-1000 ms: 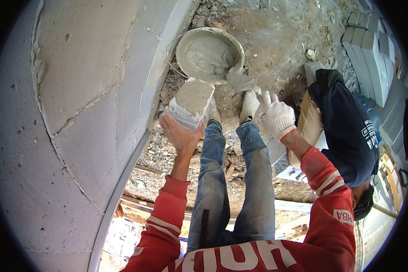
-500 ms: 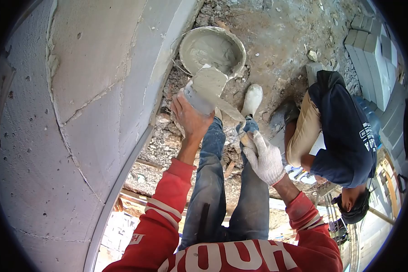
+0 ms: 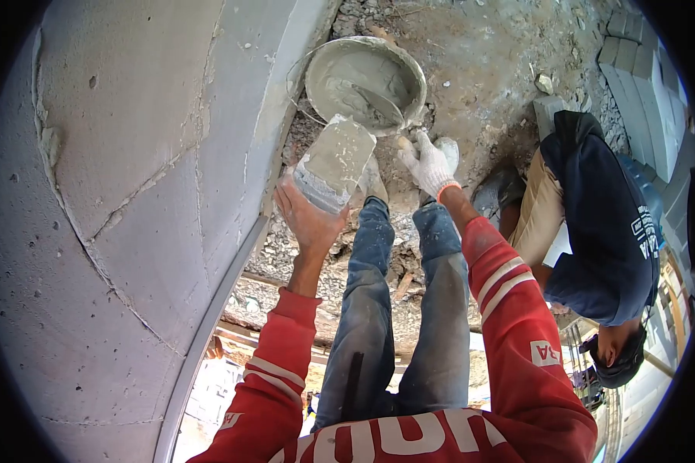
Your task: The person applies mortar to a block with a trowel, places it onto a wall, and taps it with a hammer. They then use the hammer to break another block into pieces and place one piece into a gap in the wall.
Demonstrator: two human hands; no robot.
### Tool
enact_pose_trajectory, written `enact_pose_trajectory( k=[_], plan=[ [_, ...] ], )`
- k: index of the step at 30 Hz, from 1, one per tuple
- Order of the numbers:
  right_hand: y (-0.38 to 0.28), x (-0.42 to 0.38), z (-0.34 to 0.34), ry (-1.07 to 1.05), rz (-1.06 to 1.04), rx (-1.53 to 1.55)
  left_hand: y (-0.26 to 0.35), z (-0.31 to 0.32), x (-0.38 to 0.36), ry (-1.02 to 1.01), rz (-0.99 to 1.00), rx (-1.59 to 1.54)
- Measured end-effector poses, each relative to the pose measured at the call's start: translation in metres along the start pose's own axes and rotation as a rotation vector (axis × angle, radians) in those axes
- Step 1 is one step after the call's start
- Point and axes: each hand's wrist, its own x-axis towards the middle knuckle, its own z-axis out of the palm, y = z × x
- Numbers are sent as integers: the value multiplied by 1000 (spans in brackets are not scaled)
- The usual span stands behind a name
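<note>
My bare left hand [image 3: 309, 212] grips the lower end of a grey block [image 3: 336, 158], whose upward face carries a layer of wet mortar. The block is tilted, just below a bucket [image 3: 418, 96] of wet grey mortar. My right hand [image 3: 428, 166], in a whitish knitted glove, is closed around a trowel [image 3: 378, 106]. Its blade lies in the mortar inside the bucket. Part of the wooden handle shows by the thumb, while the fingers hide the rest.
A wall of large grey blocks [image 3: 154, 154] with mortar joints rises on the left. Rubble covers the ground [image 3: 486, 69] around my feet. Close on the right, a co-worker [image 3: 602, 224] in a dark shirt bends over. Stacked blocks [image 3: 641, 100] stand at the upper right.
My right hand has carried the trowel from beside the block up into the bucket. The block in my left hand has turned, so its mortar-covered face shows more fully.
</note>
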Motion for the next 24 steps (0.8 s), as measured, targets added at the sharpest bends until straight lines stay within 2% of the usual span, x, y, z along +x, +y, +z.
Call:
enact_pose_trajectory(
  k=[2, 4, 7, 9, 13, 15, 18, 20, 24],
  plan=[
    [14, 4, -1, -5, 42, 93, -2, 2, 0, 22, -14, 34],
    [-5, -6, -39, -224, 600, 1117, 0, 2, 1, 3, -41, 42],
    [26, -51, -58, -297, 495, 1004, 3, 1, 4, 10, -60, 31],
    [14, -90, -86, -284, 591, 875, 7, 1, 5, 28, -68, 13],
    [0, -153, -106, -199, 550, 740, 6, 2, 6, 51, -92, -4],
    [5, -180, -95, 70, 65, 212, 6, 5, 9, 54, -79, 15],
    [-69, -196, -123, 169, -187, 47, 13, 6, 12, 7, -77, 0],
    [-92, -193, -124, 52, -221, 33, 18, 7, 14, 20, -45, 50],
    [-87, -175, -87, 82, -319, -76, 22, 3, 15, 14, 6, -12]
  ],
)
